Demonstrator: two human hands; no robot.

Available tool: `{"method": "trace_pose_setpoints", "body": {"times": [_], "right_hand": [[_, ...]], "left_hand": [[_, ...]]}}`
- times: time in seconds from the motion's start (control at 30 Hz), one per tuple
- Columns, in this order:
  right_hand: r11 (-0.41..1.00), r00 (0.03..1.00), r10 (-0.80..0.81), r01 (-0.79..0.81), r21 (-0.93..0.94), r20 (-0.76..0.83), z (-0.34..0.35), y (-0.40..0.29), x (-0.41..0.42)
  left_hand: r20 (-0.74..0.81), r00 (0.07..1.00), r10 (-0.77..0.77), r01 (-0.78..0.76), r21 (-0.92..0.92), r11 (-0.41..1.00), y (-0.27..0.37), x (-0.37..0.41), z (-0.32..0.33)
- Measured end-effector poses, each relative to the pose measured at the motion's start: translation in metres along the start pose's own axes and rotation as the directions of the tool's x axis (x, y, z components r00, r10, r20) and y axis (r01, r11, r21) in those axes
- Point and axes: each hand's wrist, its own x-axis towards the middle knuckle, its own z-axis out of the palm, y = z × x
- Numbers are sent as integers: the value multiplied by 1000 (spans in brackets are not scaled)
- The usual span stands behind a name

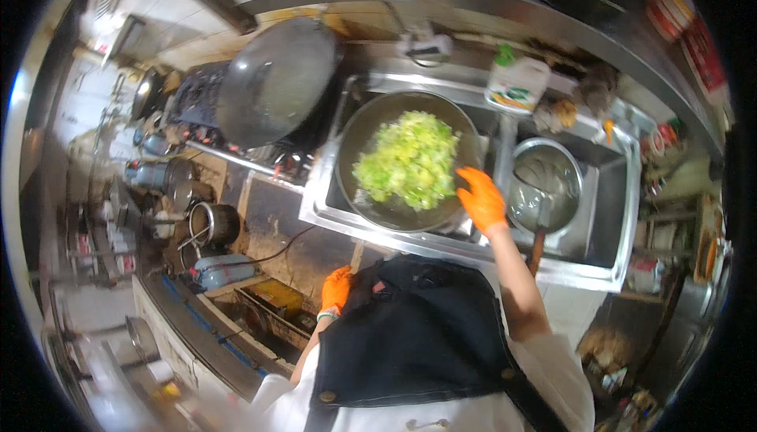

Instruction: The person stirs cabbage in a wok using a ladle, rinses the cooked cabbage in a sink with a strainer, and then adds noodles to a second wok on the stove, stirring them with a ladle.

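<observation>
A wide dark metal wok (pixel 378 107) sits in the left sink basin. Chopped pale-green leafy vegetables (pixel 408 163) are heaped in it, wet-looking. My right hand (pixel 482 201), in an orange glove, is over the wok's right rim, fingers spread near the greens, nothing in them. Whether it touches the rim is unclear. My left hand (pixel 336 291), also orange-gloved, hangs low at the left edge of my black apron (pixel 408 337). Its fingers are curled and I cannot make out whether they hold anything.
In the right basin stands a metal pot (pixel 520 151) with a wooden-handled ladle (pixel 537 251) across it. A white jug (pixel 517 83) with a green cap stands behind the sink. Left of it, a large dark wok (pixel 278 83) tilts over the stove. A blue gas cylinder (pixel 223 271) stands lower left.
</observation>
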Motion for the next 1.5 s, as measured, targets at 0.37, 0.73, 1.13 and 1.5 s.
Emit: {"method": "trace_pose_setpoints", "body": {"times": [0.37, 0.73, 1.13, 1.5], "right_hand": [[801, 737, 584, -590, 98, -340, -44, 29, -215], [334, 150, 911, -814, 476, -383, 22, -72, -410], [140, -143, 887, -822, 552, -438, 76, -165, -487], [86, -898, 366, -230, 969, -246, 79, -116, -675]], "left_hand": [[-89, 980, 180, -184, -32, 982, 67, 71, -13], [245, 579, 778, -814, 216, 539, 168, 156, 16], [500, 787, 363, -523, 228, 821, 190, 311, 55], [582, 458, 672, -839, 34, 542, 210, 67, 53]]}}
